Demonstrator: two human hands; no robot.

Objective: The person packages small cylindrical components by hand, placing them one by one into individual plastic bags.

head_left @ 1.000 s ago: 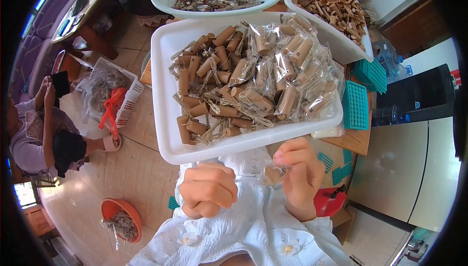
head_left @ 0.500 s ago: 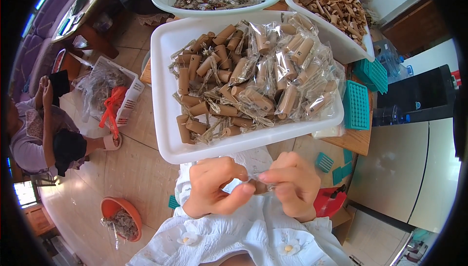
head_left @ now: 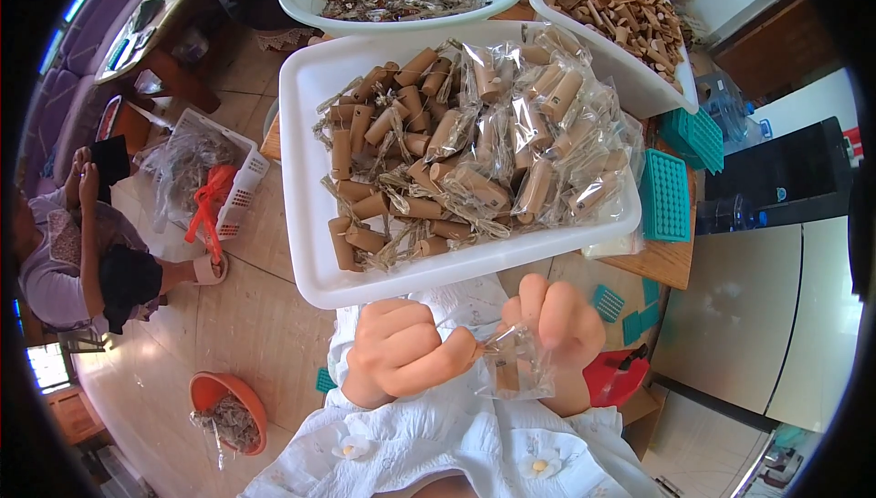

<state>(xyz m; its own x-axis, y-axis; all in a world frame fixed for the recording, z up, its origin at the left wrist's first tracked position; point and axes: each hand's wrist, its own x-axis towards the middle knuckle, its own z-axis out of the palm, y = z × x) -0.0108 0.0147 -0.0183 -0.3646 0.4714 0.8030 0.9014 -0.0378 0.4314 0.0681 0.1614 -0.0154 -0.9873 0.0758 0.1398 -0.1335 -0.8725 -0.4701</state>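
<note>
A small clear plastic bag (head_left: 540, 379) with a short brown cardboard tube (head_left: 507, 374) inside hangs between my hands, over my lap. My left hand (head_left: 406, 349) is closed, its thumb and forefinger pinching the gathered neck of the bag. Curled against the bag's upper right side is my right hand (head_left: 558, 323), fingers closed on the film; its thumb is partly hidden. Just beyond them lies a white plastic tub (head_left: 312, 261). Loose brown tubes with twisted cord-like strands (head_left: 420, 208) fill its left part, and tubes in clear bags (head_left: 534, 188) its right.
Behind the tub stand a pale basin (head_left: 310, 7) of small mixed pieces and another white tub (head_left: 630, 69) of brown pieces. Teal trays (head_left: 666, 195) sit at the right table edge. Left on the floor are a white basket (head_left: 242, 197) and an orange bucket (head_left: 260, 407). A person (head_left: 91, 242) sits left.
My hands have moved slightly apart. The bag with the tube, mostly hidden between my fingers before, now hangs in plain sight below them.
</note>
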